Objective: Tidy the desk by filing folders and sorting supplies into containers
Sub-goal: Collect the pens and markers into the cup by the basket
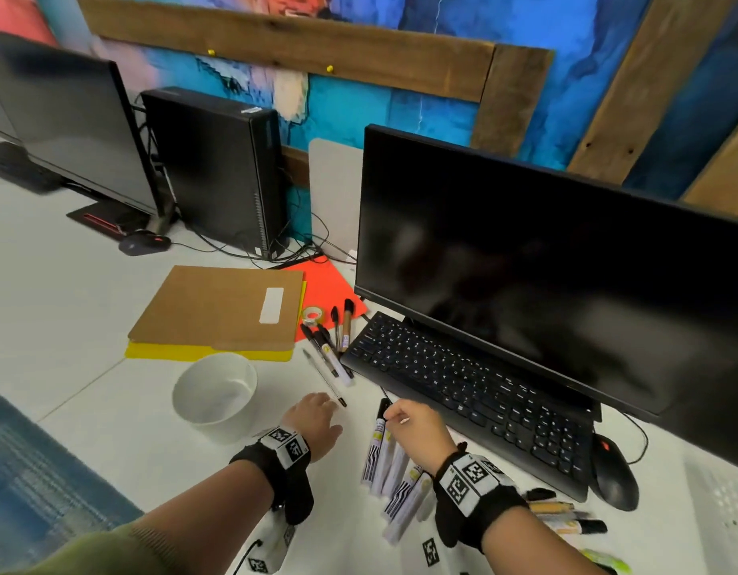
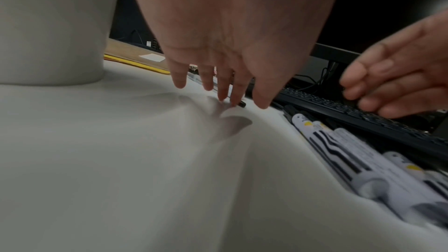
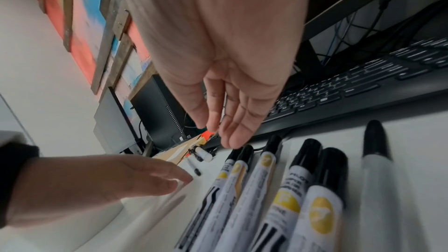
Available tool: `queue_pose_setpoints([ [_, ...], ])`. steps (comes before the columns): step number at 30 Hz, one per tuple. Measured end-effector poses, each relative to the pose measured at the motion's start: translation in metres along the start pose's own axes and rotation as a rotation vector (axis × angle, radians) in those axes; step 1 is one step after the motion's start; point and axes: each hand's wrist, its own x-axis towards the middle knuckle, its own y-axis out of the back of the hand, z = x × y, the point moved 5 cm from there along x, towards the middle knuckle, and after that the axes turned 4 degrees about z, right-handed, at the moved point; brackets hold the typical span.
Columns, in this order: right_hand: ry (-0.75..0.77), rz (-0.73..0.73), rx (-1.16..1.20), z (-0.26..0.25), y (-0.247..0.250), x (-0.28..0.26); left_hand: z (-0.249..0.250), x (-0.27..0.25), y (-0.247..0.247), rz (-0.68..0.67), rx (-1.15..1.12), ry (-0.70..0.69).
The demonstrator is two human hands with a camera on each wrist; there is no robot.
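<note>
My left hand [image 1: 327, 404] hovers with straight fingers over the near end of a thin clear pen [image 1: 323, 377] on the white desk; its fingertips [image 2: 221, 96] almost touch the pen's black tip [image 2: 241, 104]. My right hand [image 1: 394, 413] is relaxed and holds nothing, just above the black caps of a row of white markers [image 1: 386, 462] in front of the keyboard. In the right wrist view its fingers [image 3: 232, 131] hang over those markers [image 3: 266, 189]. A white bowl [image 1: 215, 392] stands left of my left hand. A brown folder [image 1: 222, 309] lies on a yellow folder [image 1: 209, 354], with an orange folder [image 1: 329, 284] beside them.
More markers and pens [image 1: 332, 338] and a tape roll [image 1: 313, 315] lie by the keyboard [image 1: 462, 392]. A mouse [image 1: 614, 479], more markers [image 1: 566, 518] and a white basket [image 1: 724, 504] are at the right. A monitor [image 1: 545, 284] stands behind.
</note>
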Motion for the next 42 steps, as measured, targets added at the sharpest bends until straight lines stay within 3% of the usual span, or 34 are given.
queue_pose_setpoints([
  [3,-0.010,-0.051,-0.037,-0.012,-0.015,0.012,-0.001,-0.001,0.005,0.038,-0.041,-0.033],
  [10,0.045,-0.122,-0.275,-0.047,-0.044,0.042,-0.006,0.005,0.010,-0.143,-0.007,-0.121],
  [13,0.077,-0.198,-0.328,-0.059,-0.057,0.052,-0.013,0.004,0.020,-0.102,-0.069,-0.135],
  [16,0.142,-0.236,-0.413,-0.067,-0.070,0.059,-0.020,0.002,0.028,-0.096,0.039,-0.111],
  [19,0.155,-0.220,-0.516,-0.063,-0.078,0.063,-0.022,-0.002,0.034,-0.134,0.129,-0.071],
  [27,0.023,-0.035,-0.755,-0.067,-0.075,0.065,-0.021,-0.010,0.042,-0.165,-0.034,0.037],
  [34,-0.189,0.009,-0.551,-0.058,-0.072,0.061,-0.021,-0.012,0.052,-0.181,-0.135,0.100],
  [36,-0.226,0.016,-0.490,-0.056,-0.071,0.060,-0.021,-0.010,0.060,-0.154,-0.252,0.121],
  [39,-0.296,0.034,-0.381,-0.054,-0.066,0.061,-0.019,-0.007,0.075,-0.054,-0.469,0.084],
  [42,-0.323,0.065,-0.216,-0.062,-0.062,0.062,-0.029,-0.004,0.103,0.163,-0.614,0.053],
])
